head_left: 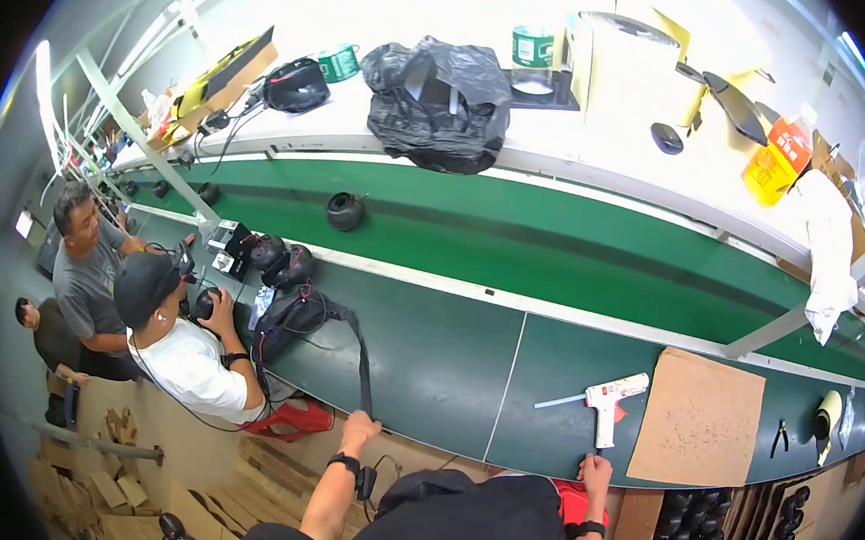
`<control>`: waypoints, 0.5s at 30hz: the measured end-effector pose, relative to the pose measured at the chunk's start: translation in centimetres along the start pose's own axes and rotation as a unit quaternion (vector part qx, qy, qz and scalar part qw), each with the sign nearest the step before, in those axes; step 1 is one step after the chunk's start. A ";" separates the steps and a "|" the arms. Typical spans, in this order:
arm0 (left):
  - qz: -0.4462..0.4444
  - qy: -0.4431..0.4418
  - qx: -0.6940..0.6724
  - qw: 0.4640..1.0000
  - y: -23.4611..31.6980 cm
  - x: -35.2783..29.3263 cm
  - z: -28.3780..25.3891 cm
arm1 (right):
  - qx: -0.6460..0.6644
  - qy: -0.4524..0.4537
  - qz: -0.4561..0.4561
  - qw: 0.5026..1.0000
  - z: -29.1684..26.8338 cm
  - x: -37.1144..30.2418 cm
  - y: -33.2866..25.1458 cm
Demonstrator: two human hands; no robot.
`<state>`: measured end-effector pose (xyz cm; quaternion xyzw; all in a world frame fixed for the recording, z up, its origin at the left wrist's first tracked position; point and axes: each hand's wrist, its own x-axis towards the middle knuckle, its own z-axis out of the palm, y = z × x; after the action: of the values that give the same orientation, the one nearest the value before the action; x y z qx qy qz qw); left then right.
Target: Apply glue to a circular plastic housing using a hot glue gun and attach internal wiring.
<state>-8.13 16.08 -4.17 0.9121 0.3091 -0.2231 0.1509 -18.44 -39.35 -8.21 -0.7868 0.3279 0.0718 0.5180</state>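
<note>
At the near edge of the green bench, my left hand (361,430) is closed on the end of a black strap (362,360). The strap runs up to a black bag (293,323) with thin wires over it. Further right, my right hand (595,473) is closed at the bench edge, just below a white glue gun (608,403). A short dark piece, seemingly the glue gun's cord, passes into its fingers. The glue gun lies on its side with a pale glue stick (559,401) pointing left and a red trigger. Beside it lies a brown cardboard sheet (700,419).
Pliers (781,438) and a tape roll (825,416) lie at right. Beyond the bench runs a green conveyor (516,221) carrying a round black part (344,212). A white shelf (560,164) overhangs it, holding a black plastic bag (436,105). A co-worker (187,343) works close on my left.
</note>
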 end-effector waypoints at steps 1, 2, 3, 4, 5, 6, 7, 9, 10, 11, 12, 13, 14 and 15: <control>0.042 -0.076 0.078 0.993 1.2 -0.3 -0.3 | -0.003 -0.005 0.007 1.000 0.1 -0.5 0.1; 0.082 -0.152 0.152 0.973 2.2 -0.5 -0.6 | -0.041 0.072 -0.057 0.995 0.2 -0.9 -0.1; 0.076 -0.192 0.175 0.963 3.4 -0.5 -1.1 | -0.078 0.147 -0.126 0.978 0.3 -1.0 -0.2; 0.068 -0.195 0.175 0.963 4.1 -0.8 -1.2 | -0.080 0.140 -0.123 0.979 0.6 -1.1 -1.0; 0.059 -0.164 0.145 0.974 4.6 -1.2 -1.1 | -0.110 0.199 -0.119 0.966 0.6 -1.2 -1.8; 0.049 -0.132 0.115 0.983 4.5 -1.5 -1.1 | -0.140 0.259 -0.116 0.949 0.5 -1.5 -2.7; 0.097 -0.105 0.123 0.982 4.2 -1.7 -0.9 | -0.176 0.257 -0.112 0.944 0.3 -1.5 -3.5; 0.077 -0.163 0.155 0.971 4.6 -1.1 -1.6 | -0.244 0.290 -0.144 0.914 0.7 -1.0 -5.4; 0.069 -0.210 0.187 0.957 5.8 -0.6 -2.8 | -0.299 0.332 -0.176 0.877 1.0 -0.4 -6.0; 0.070 -0.210 0.184 0.958 7.0 -0.1 -3.9 | -0.300 0.333 -0.180 0.876 1.4 0.2 -6.5; 0.092 -0.170 0.180 0.965 8.6 0.5 -5.2 | -0.340 0.306 -0.113 0.882 1.7 1.1 -6.1; 0.111 -0.131 0.176 0.969 9.7 1.4 -6.3 | -0.379 0.274 -0.045 0.883 1.9 1.6 -5.7; 0.095 -0.137 0.144 0.975 10.4 3.2 -7.8 | -0.384 0.268 -0.047 0.882 2.2 1.9 -6.1; 0.115 -0.104 0.112 0.982 11.2 5.1 -9.2 | -0.385 0.242 0.021 0.890 2.6 3.1 -7.2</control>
<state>5.42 13.89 2.64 0.9244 0.1580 -0.3314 0.1036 -11.17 -36.72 -5.23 -0.9103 0.4064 0.0110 0.0774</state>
